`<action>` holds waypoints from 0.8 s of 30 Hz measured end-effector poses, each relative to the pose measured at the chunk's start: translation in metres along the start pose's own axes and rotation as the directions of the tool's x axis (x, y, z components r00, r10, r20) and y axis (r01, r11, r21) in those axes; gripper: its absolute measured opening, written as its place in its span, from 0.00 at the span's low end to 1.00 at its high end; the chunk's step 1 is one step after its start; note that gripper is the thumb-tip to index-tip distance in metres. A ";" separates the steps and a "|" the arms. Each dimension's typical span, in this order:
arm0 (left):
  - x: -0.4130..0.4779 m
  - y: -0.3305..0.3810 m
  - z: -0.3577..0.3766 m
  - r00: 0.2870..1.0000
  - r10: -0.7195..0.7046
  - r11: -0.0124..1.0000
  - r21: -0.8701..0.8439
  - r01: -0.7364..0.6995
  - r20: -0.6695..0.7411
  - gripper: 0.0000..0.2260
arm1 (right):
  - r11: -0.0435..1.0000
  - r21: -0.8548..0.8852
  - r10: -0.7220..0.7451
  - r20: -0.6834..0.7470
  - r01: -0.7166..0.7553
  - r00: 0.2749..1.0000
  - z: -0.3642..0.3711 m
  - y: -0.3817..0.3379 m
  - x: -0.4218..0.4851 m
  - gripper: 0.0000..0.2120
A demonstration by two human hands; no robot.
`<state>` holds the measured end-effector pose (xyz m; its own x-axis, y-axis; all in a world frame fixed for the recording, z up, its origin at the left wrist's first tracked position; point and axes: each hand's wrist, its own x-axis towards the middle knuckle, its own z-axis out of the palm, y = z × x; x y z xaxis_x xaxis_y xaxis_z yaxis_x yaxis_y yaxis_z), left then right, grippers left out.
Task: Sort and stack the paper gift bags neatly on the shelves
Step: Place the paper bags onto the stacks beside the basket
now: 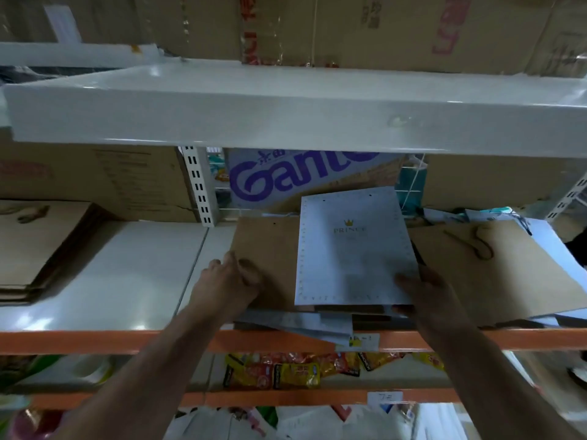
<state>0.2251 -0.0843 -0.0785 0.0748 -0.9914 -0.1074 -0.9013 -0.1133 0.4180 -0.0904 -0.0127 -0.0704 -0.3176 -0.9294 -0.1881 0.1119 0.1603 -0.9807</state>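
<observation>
A white flat gift bag (352, 249) with a gold crown and the word PRINCE lies on top of a brown paper bag (266, 249) on the middle shelf (133, 281). My left hand (228, 281) grips the brown bag's left edge, thumb on top. At the stack's front right corner my right hand (422, 293) holds the pile, its thumb on the white bag and its fingers under the edge. Another brown bag (495, 268) with a cord handle lies to the right. More white bags (305, 325) stick out underneath.
A pile of flat brown bags (35, 249) sits at the shelf's left end. Cardboard boxes (104, 179) and a purple-lettered box (301, 176) stand behind. A white upper shelf (286, 112) hangs overhead. Snack packets (298, 369) lie on the shelf below the orange beam (95, 341).
</observation>
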 end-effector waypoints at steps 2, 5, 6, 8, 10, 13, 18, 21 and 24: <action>0.004 -0.006 -0.008 0.999 0.038 0.999 -0.032 -0.038 0.004 0.23 | 1.000 -0.014 0.021 -0.065 -0.022 0.998 0.013 0.004 -0.005 0.05; 0.013 -0.012 -0.014 0.999 0.047 0.990 -0.135 -0.043 0.023 0.26 | 0.998 0.013 0.063 -0.159 -0.062 0.985 0.030 0.010 -0.010 0.08; 0.016 -0.013 -0.014 0.999 0.046 0.987 -0.157 -0.042 0.020 0.26 | 0.998 0.021 0.066 -0.179 -0.063 0.982 0.034 0.012 -0.012 0.08; 0.022 -0.013 -0.015 0.999 0.042 0.972 -0.231 -0.042 -0.004 0.20 | 0.998 0.033 0.066 -0.191 -0.061 0.979 0.040 0.014 -0.019 0.06; 0.024 -0.013 -0.017 1.000 0.016 0.925 -0.381 -0.018 -0.008 0.13 | 0.997 0.042 0.074 -0.189 -0.067 0.979 0.042 0.014 -0.027 0.07; 0.019 -0.013 -0.019 0.997 -0.035 0.746 -0.662 0.073 0.070 0.11 | 0.997 0.036 0.077 -0.168 -0.072 0.983 0.043 0.011 -0.039 0.08; -0.006 -0.026 -0.024 0.988 -0.081 0.474 -0.867 0.153 0.130 0.13 | 0.998 0.067 0.020 -0.133 -0.012 0.991 0.043 0.005 -0.062 0.07; -0.031 -0.041 -0.027 0.982 -0.136 0.401 -0.900 0.173 0.129 0.15 | 0.996 0.089 0.010 -0.061 -0.005 0.998 0.042 0.001 -0.079 0.08; -0.068 -0.059 -0.030 0.968 -0.214 0.374 -0.903 0.209 0.135 0.16 | 0.993 0.115 -0.014 0.028 0.011 1.000 0.041 0.001 -0.100 0.11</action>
<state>0.2861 -0.0127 -0.0688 0.2076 -0.9261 -0.3149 0.0636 -0.3085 0.9491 -0.0202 0.0667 -0.0509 -0.2929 -0.9404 -0.1729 0.2159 0.1111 -0.9701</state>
